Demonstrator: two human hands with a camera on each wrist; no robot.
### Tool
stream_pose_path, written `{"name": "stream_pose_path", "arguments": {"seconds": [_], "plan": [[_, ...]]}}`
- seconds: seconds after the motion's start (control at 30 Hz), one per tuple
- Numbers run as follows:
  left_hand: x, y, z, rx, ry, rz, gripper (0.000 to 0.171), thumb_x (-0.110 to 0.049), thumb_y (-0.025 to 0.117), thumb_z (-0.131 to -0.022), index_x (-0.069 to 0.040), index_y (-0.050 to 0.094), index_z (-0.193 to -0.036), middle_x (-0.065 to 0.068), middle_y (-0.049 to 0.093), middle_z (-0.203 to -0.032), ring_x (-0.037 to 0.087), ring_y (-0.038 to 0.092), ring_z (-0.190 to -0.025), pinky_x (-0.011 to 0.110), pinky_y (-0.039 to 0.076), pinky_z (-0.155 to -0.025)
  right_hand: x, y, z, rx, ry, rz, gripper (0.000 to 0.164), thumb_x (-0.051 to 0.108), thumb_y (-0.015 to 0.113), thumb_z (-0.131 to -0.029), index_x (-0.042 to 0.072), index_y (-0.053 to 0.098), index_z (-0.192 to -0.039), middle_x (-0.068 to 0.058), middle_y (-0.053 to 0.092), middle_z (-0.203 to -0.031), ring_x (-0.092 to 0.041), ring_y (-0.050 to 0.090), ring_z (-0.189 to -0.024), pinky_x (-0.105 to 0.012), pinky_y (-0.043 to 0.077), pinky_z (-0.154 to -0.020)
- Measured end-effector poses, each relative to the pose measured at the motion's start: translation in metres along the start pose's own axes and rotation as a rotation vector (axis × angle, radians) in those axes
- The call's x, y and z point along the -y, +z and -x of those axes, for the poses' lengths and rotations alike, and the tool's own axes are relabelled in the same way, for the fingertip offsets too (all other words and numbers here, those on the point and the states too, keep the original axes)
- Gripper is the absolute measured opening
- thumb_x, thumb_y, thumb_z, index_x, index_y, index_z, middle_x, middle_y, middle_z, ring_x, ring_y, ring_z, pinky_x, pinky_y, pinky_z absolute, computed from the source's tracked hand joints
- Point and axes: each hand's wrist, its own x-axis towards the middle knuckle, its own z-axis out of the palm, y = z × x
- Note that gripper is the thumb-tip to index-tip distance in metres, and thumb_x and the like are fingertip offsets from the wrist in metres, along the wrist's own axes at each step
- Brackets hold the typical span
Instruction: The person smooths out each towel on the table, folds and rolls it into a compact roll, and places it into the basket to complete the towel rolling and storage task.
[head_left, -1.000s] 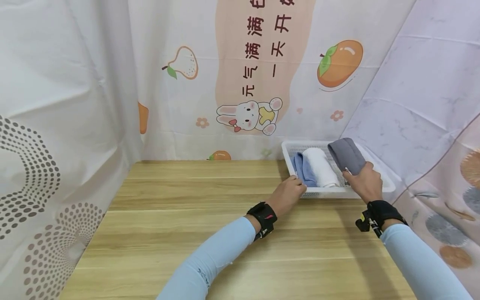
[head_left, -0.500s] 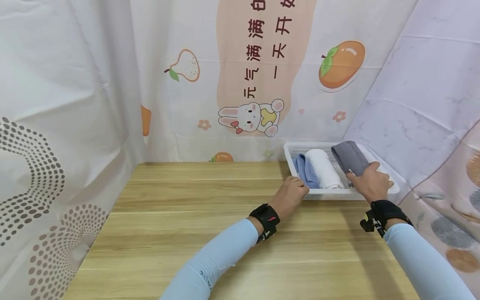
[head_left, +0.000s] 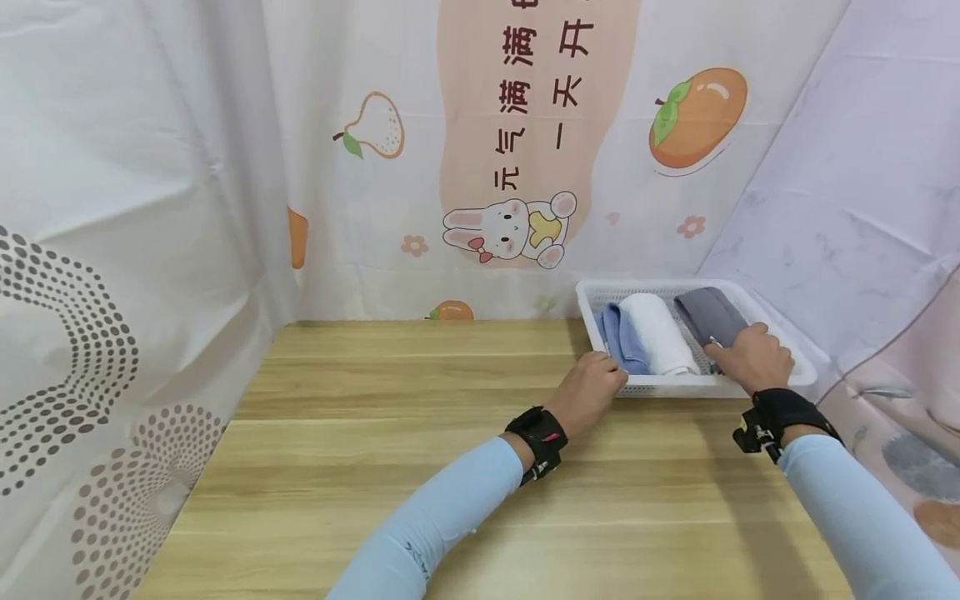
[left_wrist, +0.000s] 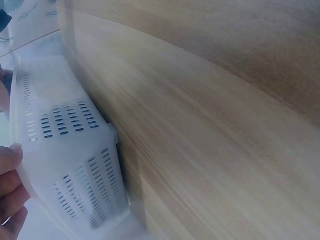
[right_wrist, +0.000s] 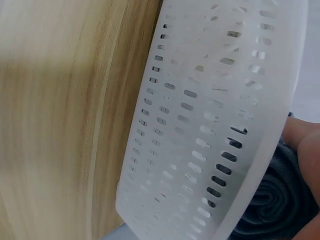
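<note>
A white perforated plastic basket (head_left: 675, 386) stands at the back right of the table. My left hand (head_left: 585, 387) grips its rim at the near left corner; in the left wrist view the fingertips (left_wrist: 14, 150) lie on that rim. Inside the basket, my right hand (head_left: 753, 358) holds the near end of a rolled grey towel (head_left: 708, 313). The right wrist view shows the towel's spiral end (right_wrist: 272, 200) just past the basket's rim. Left of it lie a rolled white towel (head_left: 660, 333) and a folded blue towel (head_left: 622, 340).
Wood-grain table (head_left: 420, 467) spreads to the left and in front of the basket. A printed curtain (head_left: 360, 192) hangs behind it, and a pale marbled cloth (head_left: 840, 192) closes off the right side, close to the basket.
My right hand has lowered the grey towel into the basket, to the right of the white towel. The left hand stays on the rim. The head view has shifted slightly.
</note>
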Motion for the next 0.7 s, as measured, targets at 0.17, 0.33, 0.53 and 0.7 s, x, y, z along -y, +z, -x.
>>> {"name": "stream_pose_path", "arguments": {"seconds": [0.17, 0.33, 0.53, 0.7], "plan": [[0.001, 0.001, 0.0, 0.007, 0.006, -0.005, 0.026, -0.007, 0.061, -0.104, -0.02, 0.08, -0.092, -0.008, 0.068, -0.088, 0.005, 0.058, -0.083, 0.022, 0.046, -0.083, 0.0, 0.004, -0.003, 0.005, -0.039, 0.016, 0.069, 0.038, 0.065, -0.094, -0.028, 0.046, -0.092, -0.038, 0.041, -0.081, -0.059, 0.051, -0.072, -0.056, 0.044, -0.051], [-0.001, 0.003, 0.001, -0.004, -0.002, -0.002, 0.028, -0.006, 0.061, -0.103, -0.021, 0.079, -0.087, -0.009, 0.065, -0.083, 0.005, 0.056, -0.079, 0.02, 0.045, -0.08, -0.005, 0.013, -0.006, 0.018, -0.056, 0.033, 0.067, 0.038, 0.069, -0.092, -0.026, 0.049, -0.086, -0.036, 0.048, -0.073, -0.054, 0.055, -0.065, -0.054, 0.046, -0.049], [-0.001, 0.001, 0.0, -0.01, -0.008, 0.004, 0.03, -0.006, 0.059, -0.103, -0.021, 0.077, -0.084, -0.009, 0.064, -0.082, 0.005, 0.056, -0.08, 0.019, 0.044, -0.082, -0.012, 0.018, -0.009, 0.07, -0.026, 0.011, 0.052, 0.038, 0.066, -0.093, -0.006, 0.05, -0.071, -0.017, 0.049, -0.06, -0.035, 0.053, -0.054, -0.043, 0.042, -0.044], [0.001, -0.001, -0.002, -0.001, -0.02, 0.0, 0.029, -0.008, 0.06, -0.104, -0.021, 0.078, -0.086, -0.009, 0.068, -0.086, 0.006, 0.059, -0.083, 0.019, 0.045, -0.085, -0.014, 0.02, -0.014, 0.114, -0.018, 0.001, 0.05, 0.041, 0.063, -0.094, 0.004, 0.048, -0.064, -0.01, 0.046, -0.057, -0.03, 0.05, -0.053, -0.04, 0.04, -0.045]]}}
